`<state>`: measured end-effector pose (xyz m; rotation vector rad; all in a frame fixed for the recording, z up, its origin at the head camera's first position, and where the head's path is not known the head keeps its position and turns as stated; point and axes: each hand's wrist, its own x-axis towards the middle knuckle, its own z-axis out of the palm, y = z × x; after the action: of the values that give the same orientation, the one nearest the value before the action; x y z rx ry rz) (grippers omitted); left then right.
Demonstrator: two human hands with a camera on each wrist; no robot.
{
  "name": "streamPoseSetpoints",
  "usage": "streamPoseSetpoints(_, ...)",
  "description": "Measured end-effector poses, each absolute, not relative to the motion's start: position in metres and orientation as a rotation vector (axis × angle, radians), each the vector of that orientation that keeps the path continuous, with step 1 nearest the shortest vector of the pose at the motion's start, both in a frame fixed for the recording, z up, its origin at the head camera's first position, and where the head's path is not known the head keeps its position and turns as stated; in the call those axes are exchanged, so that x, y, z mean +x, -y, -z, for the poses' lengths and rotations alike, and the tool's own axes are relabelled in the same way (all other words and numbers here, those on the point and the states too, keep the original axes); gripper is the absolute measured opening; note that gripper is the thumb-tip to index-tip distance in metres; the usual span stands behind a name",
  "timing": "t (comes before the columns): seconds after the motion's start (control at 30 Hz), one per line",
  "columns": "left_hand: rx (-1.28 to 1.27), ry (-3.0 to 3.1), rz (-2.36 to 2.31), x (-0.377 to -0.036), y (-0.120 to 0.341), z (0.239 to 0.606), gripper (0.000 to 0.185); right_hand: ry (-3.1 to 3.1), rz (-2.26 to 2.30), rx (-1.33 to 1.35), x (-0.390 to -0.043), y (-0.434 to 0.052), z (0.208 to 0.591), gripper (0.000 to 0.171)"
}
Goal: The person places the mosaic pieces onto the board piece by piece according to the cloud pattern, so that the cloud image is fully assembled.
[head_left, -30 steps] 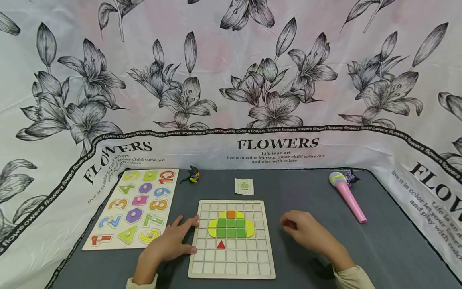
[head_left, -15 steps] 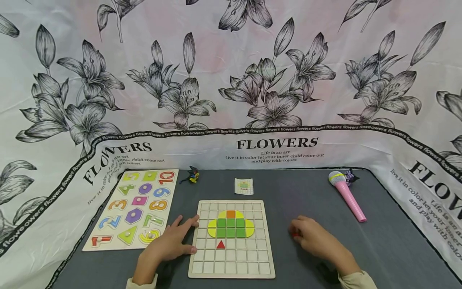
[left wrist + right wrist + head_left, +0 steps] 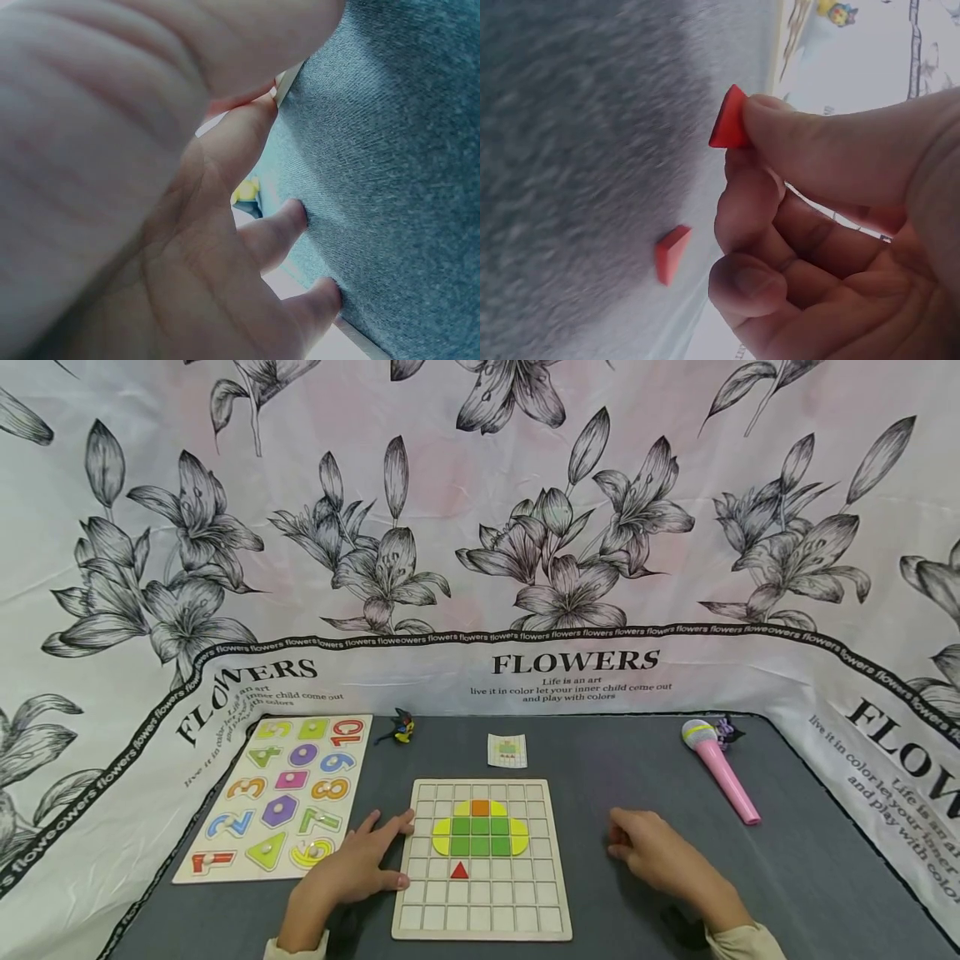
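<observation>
Between thumb and index finger, my right hand (image 3: 656,852) pinches a red triangle tile (image 3: 730,120), to the right of the board in the head view. A second red triangle tile (image 3: 672,255) lies on the grey tablecloth near that hand. The square wooden grid board (image 3: 517,893) bears a yellow, green and orange tile shape, with a lone red triangle (image 3: 459,871) below it. With fingers spread, my left hand (image 3: 348,864) rests at the board's left edge, index finger and thumb touching it.
A number and shape puzzle board (image 3: 247,810) lies left of the grid board. Behind stand a small pattern card (image 3: 507,751) and a little black and yellow figure (image 3: 401,727). A pink toy microphone (image 3: 723,777) lies at the right, by a small dark purple figure (image 3: 727,732).
My right hand has shifted right and slightly nearer, away from the board; a red tile showed in its fingers half a second ago. The left hand stays at the board's edge.
</observation>
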<state>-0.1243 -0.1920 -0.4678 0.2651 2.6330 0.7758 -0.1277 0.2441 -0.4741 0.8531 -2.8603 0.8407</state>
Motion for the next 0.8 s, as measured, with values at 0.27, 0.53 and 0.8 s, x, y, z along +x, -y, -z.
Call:
streamPoseSetpoints(0.27,0.265,-2.630,-0.769,-0.125,0.192,0.470,0.092,2.864,-0.950,0.873,-0.134,-0.222,0.464,0.028)
streamPoseSetpoints(0.53,0.285,-2.626,-0.754,-0.125,0.192,0.473,0.091,2.847,-1.033,0.915,-0.137,-0.195,0.459,0.026)
streamPoseSetpoints(0.8,0.258,-2.639,-0.761,-0.125,0.193,0.471,0.092,2.841,-1.097,1.020,-0.141,-0.166,0.458,0.023)
